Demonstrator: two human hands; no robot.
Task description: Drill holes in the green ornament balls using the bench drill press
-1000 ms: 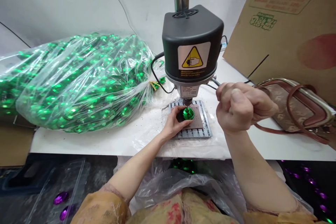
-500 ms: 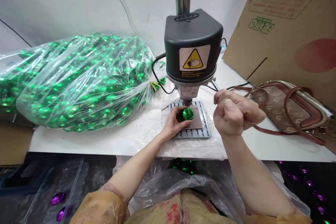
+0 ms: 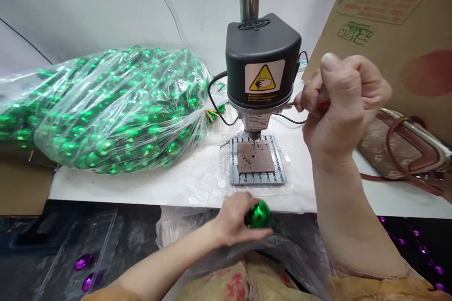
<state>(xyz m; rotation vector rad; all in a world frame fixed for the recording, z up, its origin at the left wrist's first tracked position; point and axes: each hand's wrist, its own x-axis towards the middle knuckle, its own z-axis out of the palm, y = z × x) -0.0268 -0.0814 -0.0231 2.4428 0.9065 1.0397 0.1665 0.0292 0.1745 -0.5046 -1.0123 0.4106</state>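
My left hand (image 3: 235, 221) is closed round a shiny green faceted gem (image 3: 259, 214), held between thumb and fingers just in front of the table's front edge. Some of the gem is covered by my fingers. My right hand (image 3: 341, 99) is a fist at the right side of the small black drill press (image 3: 263, 61), wrapped round the end of its feed handle (image 3: 290, 104). Under the drill bit (image 3: 254, 141), a brown square board (image 3: 261, 163) with a small hole lies on the slotted metal base (image 3: 278, 178). Dark and green shavings are scattered on the board.
A big clear bag (image 3: 123, 113) of green gems lies on the white table (image 3: 141, 190) at left. To the right are a patterned handbag (image 3: 391, 143) and a cardboard box (image 3: 381, 33). Clear plastic (image 3: 176, 228) hangs over my lap. Purple gems (image 3: 84, 262) lie low at left.
My left hand has drawn the green gem off the board toward me, past the table edge. My right hand has risen with the feed handle, and the board is now uncovered.
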